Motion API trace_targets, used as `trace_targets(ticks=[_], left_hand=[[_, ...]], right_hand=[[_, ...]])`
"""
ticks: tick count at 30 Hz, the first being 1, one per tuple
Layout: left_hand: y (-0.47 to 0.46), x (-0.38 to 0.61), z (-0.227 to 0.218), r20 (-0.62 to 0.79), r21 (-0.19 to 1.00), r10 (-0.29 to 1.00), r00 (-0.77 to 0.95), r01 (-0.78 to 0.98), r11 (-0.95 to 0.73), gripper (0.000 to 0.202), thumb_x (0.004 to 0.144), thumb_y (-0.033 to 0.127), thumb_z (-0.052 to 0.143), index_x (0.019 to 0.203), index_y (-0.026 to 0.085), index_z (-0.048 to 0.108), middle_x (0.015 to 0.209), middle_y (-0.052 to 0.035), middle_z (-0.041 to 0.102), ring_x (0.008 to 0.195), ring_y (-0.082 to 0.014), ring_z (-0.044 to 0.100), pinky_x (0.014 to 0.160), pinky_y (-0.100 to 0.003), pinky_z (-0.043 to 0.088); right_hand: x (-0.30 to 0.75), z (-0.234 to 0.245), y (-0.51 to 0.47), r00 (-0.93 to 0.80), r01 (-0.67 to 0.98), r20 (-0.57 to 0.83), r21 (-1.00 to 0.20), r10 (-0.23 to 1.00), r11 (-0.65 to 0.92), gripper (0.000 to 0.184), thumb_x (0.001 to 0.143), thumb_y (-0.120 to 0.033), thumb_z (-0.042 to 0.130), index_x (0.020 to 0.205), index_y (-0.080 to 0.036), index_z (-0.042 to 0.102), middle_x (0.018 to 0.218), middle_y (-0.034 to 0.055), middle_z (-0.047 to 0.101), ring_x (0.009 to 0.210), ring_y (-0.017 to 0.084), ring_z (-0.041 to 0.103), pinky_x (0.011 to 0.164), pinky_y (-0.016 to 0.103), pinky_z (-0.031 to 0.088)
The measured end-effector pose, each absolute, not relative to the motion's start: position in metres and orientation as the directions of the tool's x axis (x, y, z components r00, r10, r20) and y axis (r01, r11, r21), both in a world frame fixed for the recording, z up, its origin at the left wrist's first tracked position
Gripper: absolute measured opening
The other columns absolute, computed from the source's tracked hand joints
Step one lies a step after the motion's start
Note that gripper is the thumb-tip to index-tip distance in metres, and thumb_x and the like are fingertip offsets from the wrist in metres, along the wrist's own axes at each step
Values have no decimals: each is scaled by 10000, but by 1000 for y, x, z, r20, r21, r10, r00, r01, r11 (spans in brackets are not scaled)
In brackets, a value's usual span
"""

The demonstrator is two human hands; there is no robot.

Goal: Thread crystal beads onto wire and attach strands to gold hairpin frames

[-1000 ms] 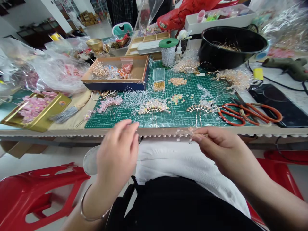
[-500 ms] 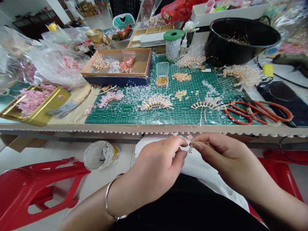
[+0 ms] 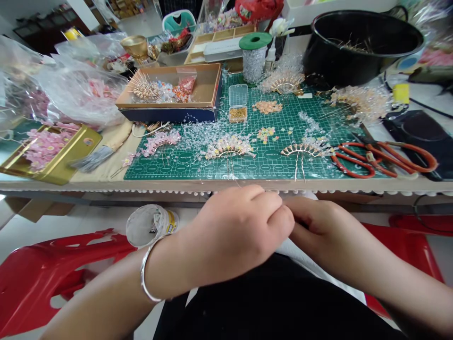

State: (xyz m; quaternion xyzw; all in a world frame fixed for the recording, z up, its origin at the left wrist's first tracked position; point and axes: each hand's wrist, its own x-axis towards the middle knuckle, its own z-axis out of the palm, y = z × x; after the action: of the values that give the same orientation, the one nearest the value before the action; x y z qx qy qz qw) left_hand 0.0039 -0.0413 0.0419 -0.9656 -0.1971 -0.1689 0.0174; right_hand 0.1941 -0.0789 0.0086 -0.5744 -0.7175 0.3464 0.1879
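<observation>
My left hand (image 3: pixel 247 226) is closed, its fingers curled over and its back toward me. My right hand (image 3: pixel 314 222) meets it fingertip to fingertip, also closed. Half a second ago a small beaded flower ornament with clear beads and a pink flower showed between them; the hands now hide it. A thin strand sticks up beyond my left knuckles. Above the hands, on the green cutting mat (image 3: pixel 265 165), lie a pink flower hair comb (image 3: pixel 161 141), a yellow-and-pink beaded hair comb (image 3: pixel 230 147) and a clear beaded hair comb (image 3: pixel 306 148).
Orange-handled scissors (image 3: pixel 354 163) lie at the mat's right. Behind are loose petals (image 3: pixel 267 134), a small case of gold beads (image 3: pixel 238 113), a bead spool (image 3: pixel 254 61), a cardboard box (image 3: pixel 166 113) and a black basin (image 3: pixel 354 71). A white bucket (image 3: pixel 141 226) stands below the table.
My left hand has turned over and closed in against my right hand, covering the beaded flower ornament. The view has shifted slightly.
</observation>
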Motion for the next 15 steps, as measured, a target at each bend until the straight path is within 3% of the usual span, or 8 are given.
trace_targets(ticks=[3,7,12,15], left_hand=[[-32,4,36,421,75,369,829,374,-924,206,913,89,528,742,151,625,656,-1,510,608,-148,407,551,-302,335],[-29,2,35,423,106,392,817,385,-917,214,929,156,556,725,168,617,626,23,496,594,-128,390,546,-294,325],[-31,-1,32,435,185,470,767,435,-881,239,967,263,540,742,194,585,588,50,540,550,-110,411,538,-292,330],[-34,0,27,488,223,498,717,449,-865,233,972,338,554,784,202,573,583,54,566,522,-105,431,533,-289,331]], right_hand=[[200,11,-80,-294,657,-159,-750,942,78,313,954,-331,474,674,-216,551,622,-24,595,575,132,544,510,242,404],[205,13,-83,-329,586,-193,-810,925,39,302,978,-375,500,750,-220,624,674,-13,638,606,141,580,544,247,451],[207,16,-86,-336,539,-158,-841,928,52,290,983,-375,505,787,-229,659,787,23,722,683,182,668,580,278,516],[209,20,-89,-346,537,-120,-838,930,92,284,987,-364,498,802,-238,672,748,15,711,698,186,686,578,270,537]])
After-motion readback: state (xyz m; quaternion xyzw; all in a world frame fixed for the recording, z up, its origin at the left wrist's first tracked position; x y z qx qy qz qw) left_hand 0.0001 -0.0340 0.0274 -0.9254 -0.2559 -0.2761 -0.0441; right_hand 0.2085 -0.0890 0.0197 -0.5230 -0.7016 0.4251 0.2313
